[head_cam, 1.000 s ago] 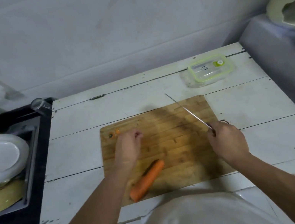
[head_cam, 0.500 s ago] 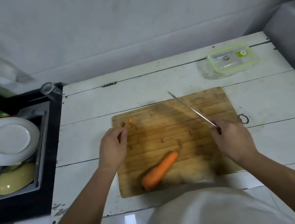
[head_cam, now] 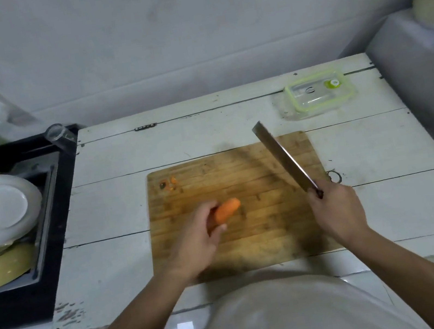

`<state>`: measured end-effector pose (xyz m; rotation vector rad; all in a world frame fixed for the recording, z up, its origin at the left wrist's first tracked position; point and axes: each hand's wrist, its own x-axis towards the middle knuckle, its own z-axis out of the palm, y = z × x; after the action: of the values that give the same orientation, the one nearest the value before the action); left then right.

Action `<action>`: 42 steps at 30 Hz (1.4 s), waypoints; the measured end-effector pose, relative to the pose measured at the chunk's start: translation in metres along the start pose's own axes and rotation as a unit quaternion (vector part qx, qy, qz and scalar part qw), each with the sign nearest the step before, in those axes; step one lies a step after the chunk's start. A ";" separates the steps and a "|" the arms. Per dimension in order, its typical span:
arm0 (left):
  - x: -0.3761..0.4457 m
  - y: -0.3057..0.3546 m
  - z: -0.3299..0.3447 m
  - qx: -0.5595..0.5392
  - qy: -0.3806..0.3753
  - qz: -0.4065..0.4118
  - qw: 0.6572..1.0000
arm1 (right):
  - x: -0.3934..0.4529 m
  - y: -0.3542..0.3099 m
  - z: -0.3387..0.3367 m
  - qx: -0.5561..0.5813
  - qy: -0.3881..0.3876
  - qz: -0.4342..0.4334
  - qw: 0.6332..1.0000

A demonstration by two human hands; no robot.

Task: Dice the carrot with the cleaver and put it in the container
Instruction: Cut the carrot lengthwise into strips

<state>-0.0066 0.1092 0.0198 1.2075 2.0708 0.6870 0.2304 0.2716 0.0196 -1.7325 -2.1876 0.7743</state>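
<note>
Now | left hand (head_cam: 197,242) grips carrot (head_cam: 227,209), long axis up-right toward cleaver (head_cam: 283,157) | right hand (head_cam: 336,209) clenches handle, blade raised right of carrot

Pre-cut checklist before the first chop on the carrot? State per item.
1. Carrot gripped by left hand: ok.
2. Carrot lying flat on cutting board: cannot tell; the hand hides most of it.
3. Cleaver held by right hand: ok.
4. Blade over the carrot: not ok; it is off to the right, pointing away.
5. Left fingers clear of the cut line: cannot tell.
6. Container open to take the dice: not ok; lid is on.
</note>
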 end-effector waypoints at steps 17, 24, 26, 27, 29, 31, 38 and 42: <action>0.027 0.034 0.019 -0.731 -0.132 -0.167 0.648 | 0.003 0.015 -0.016 0.045 0.001 0.062 0.997; 0.047 0.049 0.032 -0.371 -0.056 -0.209 0.903 | -0.005 0.017 -0.014 0.043 -0.022 0.075 0.996; 0.053 0.055 0.033 -0.285 -0.046 -0.195 0.937 | -0.007 0.018 -0.014 0.040 -0.024 0.081 0.996; 0.055 0.056 0.032 -0.258 -0.045 -0.194 0.945 | -0.008 0.019 -0.015 0.037 -0.025 0.083 0.996; 0.060 0.055 0.031 -0.253 -0.059 -0.198 0.945 | -0.010 0.019 -0.015 0.034 -0.027 0.087 0.995; 0.061 0.053 0.027 -0.387 -0.113 -0.223 0.887 | -0.011 0.020 -0.016 0.042 -0.027 0.095 0.994; 0.053 0.050 0.032 -0.578 -0.103 -0.226 0.777 | -0.011 0.024 -0.014 0.067 -0.036 0.112 0.991; 0.050 0.042 0.044 -0.190 -0.029 -0.110 0.975 | -0.011 0.024 -0.012 0.071 -0.040 0.115 0.990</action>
<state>0.0303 0.1777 0.0073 0.7632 1.8783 0.8800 0.2588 0.2673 0.0178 -1.9309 -1.9482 1.0441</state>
